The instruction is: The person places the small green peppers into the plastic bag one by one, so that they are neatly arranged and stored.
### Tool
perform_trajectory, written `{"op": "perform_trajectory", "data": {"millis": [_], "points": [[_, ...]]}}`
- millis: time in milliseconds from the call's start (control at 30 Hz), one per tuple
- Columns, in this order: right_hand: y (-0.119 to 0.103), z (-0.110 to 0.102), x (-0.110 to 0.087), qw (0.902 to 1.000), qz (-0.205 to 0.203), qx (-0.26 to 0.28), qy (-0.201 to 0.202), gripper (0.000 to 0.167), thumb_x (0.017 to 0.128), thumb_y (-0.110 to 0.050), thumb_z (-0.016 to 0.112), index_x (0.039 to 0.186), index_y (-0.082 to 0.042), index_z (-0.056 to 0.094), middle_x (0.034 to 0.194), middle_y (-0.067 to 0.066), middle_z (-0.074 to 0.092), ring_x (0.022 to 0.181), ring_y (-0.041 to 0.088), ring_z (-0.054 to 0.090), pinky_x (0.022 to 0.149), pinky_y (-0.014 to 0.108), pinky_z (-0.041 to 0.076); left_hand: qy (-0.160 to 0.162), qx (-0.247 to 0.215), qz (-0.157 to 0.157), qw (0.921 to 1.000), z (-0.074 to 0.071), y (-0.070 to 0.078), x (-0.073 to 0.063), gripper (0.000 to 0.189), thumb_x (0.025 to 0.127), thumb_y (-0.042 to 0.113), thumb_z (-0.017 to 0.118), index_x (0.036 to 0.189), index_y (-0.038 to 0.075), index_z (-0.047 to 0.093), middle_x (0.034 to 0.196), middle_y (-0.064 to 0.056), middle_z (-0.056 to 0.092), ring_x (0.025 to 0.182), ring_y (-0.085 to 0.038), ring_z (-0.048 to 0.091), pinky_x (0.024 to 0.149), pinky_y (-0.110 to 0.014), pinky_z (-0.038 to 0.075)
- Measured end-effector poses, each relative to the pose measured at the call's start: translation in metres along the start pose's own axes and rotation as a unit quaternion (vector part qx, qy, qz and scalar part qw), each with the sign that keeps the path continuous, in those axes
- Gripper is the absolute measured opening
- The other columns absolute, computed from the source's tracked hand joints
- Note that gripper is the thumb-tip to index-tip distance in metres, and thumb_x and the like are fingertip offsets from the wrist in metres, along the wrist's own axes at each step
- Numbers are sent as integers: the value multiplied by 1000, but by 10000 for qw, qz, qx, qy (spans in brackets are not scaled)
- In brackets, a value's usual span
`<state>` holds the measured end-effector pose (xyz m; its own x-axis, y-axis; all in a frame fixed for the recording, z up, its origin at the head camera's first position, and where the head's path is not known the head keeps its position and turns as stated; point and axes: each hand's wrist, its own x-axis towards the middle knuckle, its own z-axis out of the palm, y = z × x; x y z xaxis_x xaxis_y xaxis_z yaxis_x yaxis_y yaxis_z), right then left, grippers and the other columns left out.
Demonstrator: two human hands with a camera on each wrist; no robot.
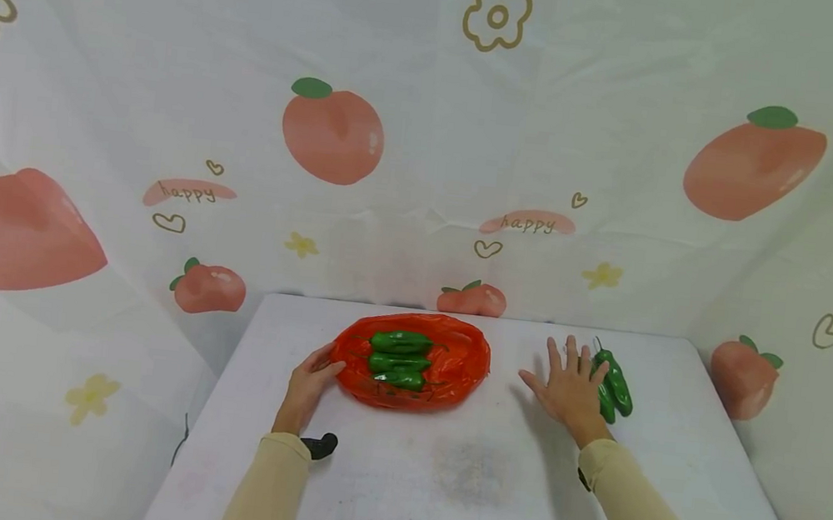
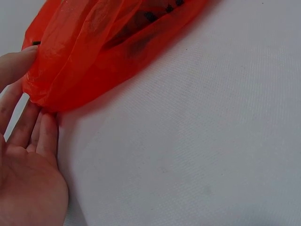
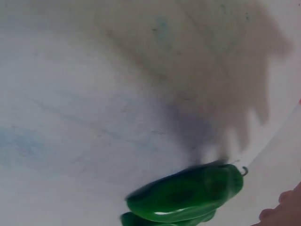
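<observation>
The bag (image 1: 465, 365) is bright orange-red. The peppers (image 1: 401, 342) in it are glossy green, as are the loose peppers (image 1: 617, 388). The bench (image 1: 378, 499) is white, with a grey-brown smudge (image 1: 475, 471) and faint bluish stains (image 3: 21, 143). The backdrop (image 1: 421, 51) is white, printed with coral-red fruits (image 1: 333, 139) with green leaves (image 1: 312, 88), yellow flowers (image 1: 302, 245), gold-brown outlined flowers (image 1: 525, 7) and hearts (image 1: 487, 256), and pink streaks (image 1: 491, 225) lettered "happy" in brown. The sleeves (image 1: 265, 488) are pale beige-yellow; the left wrist piece (image 1: 321, 447) is black.

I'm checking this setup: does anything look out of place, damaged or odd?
A greyish-brown smudge on the white tabletop, in front of the red bag, stands out: it looks like a stain on a mostly pale surface. I see no spill or obvious damage to the green peppers.
</observation>
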<state>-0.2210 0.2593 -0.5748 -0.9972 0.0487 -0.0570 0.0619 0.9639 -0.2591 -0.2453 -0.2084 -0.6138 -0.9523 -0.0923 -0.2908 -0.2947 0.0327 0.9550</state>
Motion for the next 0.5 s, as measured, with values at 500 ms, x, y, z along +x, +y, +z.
{"op": "perform_trajectory", "data": {"millis": [500], "points": [[30,6,-20,9974,68,492,526,93,95,-57,62,158,1,24,161,39,16,147,64,11,113,84,4,-34,9,-27,10000,1,1,0,60,96,24,71,151,17,50,157,-11,48,148,-29,43,124,-46,36]]}}
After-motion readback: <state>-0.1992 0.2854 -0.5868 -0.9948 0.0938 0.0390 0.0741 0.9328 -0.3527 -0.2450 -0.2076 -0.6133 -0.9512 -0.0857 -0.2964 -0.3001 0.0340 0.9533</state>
